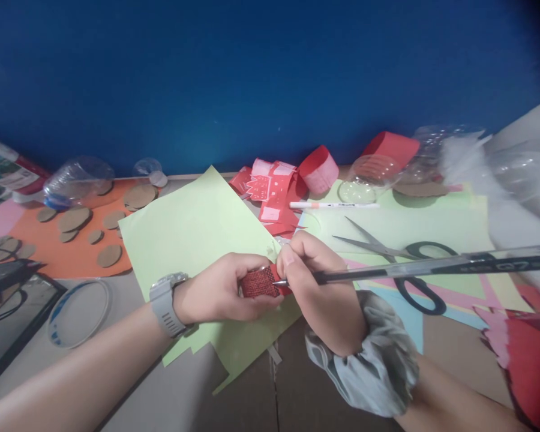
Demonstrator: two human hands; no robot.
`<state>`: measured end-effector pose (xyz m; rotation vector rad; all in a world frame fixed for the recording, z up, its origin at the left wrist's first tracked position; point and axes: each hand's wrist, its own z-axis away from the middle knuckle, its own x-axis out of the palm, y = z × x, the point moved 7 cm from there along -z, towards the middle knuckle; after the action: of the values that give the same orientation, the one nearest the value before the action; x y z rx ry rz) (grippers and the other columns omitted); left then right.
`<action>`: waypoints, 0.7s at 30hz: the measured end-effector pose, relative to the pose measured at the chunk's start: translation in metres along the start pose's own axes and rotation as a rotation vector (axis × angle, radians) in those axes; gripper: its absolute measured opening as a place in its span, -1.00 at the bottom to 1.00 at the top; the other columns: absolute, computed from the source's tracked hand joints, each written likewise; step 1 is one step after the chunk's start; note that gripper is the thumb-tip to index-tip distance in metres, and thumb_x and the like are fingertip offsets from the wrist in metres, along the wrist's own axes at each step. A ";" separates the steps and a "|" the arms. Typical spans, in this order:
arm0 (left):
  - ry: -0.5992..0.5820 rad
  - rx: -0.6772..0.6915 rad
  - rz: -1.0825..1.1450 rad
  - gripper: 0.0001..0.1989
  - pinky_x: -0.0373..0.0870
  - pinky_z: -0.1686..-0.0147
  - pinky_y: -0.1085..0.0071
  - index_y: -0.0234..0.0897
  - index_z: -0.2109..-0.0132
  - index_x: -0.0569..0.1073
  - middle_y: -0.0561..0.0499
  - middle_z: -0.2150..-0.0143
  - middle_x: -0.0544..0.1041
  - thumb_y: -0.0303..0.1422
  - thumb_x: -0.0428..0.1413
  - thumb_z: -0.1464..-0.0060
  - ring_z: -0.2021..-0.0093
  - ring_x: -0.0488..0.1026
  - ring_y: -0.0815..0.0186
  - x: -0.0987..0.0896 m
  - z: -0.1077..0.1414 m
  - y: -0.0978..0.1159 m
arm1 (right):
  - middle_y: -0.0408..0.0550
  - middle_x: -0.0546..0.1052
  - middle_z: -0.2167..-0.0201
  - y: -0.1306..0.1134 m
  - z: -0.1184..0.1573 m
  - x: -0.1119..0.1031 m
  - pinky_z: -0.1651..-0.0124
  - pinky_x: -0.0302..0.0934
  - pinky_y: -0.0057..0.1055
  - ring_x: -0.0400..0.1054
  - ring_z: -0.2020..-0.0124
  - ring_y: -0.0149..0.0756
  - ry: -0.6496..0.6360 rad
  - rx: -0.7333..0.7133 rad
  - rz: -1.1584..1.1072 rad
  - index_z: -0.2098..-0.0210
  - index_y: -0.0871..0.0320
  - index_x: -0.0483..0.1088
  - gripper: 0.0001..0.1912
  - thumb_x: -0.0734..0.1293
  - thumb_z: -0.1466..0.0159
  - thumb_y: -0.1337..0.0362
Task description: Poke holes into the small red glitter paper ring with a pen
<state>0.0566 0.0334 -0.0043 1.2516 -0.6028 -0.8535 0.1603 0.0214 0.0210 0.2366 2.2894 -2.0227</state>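
My left hand (227, 287), with a grey watch at the wrist, is closed around a small red piece (260, 283) covered in a dark crosshatched pattern. What the piece is made of is hard to tell. My right hand (326, 285) grips a long dark pen (387, 270), whose metal tip is at the right edge of the patterned surface. The fingers of that hand are curled beside a plain red part of the piece. Under both hands lies a light green paper sheet (193, 222).
Black-handled scissors (393, 252) lie open at right, near a white marker (333, 205). Red paper cutouts (274, 186) and clear plastic cups (369, 177) stand along the blue wall. At left, cardboard discs (74, 219) rest on orange paper (54, 252), with a tape ring (80, 313) nearby.
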 end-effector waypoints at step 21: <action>0.005 0.000 -0.039 -0.90 0.16 0.57 0.59 -0.37 0.37 0.33 0.11 0.51 0.30 -0.44 0.12 0.01 0.54 0.20 0.52 0.000 0.000 0.001 | -0.26 0.11 0.64 -0.001 0.001 0.001 0.54 -0.03 -0.51 0.03 0.59 -0.49 -0.006 -0.016 0.023 0.58 0.13 0.10 -0.73 0.15 -0.24 0.42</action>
<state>0.0567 0.0337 -0.0033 1.2685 -0.5755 -0.8823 0.1595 0.0207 0.0220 0.2545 2.2871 -1.9911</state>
